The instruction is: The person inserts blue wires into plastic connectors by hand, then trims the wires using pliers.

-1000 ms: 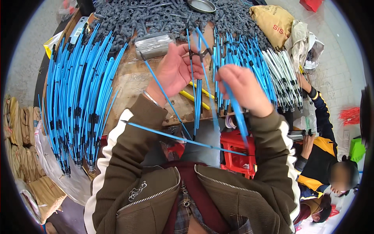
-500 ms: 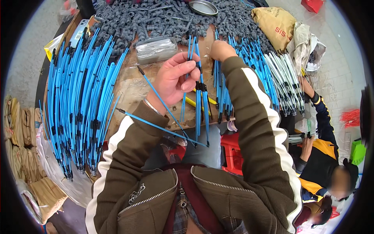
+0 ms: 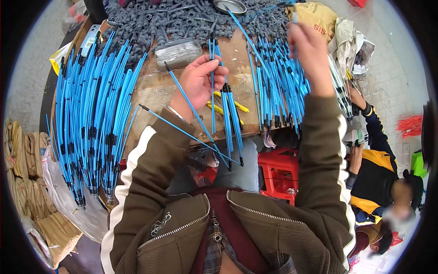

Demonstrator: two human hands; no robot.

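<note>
My left hand is closed around several thin blue rods with black ends, which hang down past the table's front edge. Two more blue rods slant across and beside my left wrist, their lower ends meeting near my lap. Raised over the right side of the table, my right hand is smeared by motion. Its fingers are closed on a slim blue rod, whose top shows above them. Below it lies a spread of blue rods, with one long rod leaning across them.
A large blue rod bundle overhangs the table's left edge. Grey plastic fittings cover the back, with a round metal dish. A clear box holds thin pieces. Yellow-handled tool, red stool, and a co-worker at right.
My right hand has lifted from the left end of the right-hand rod pile and swung right. The blue rods there have shifted. My left hand keeps its hold, slightly farther left.
</note>
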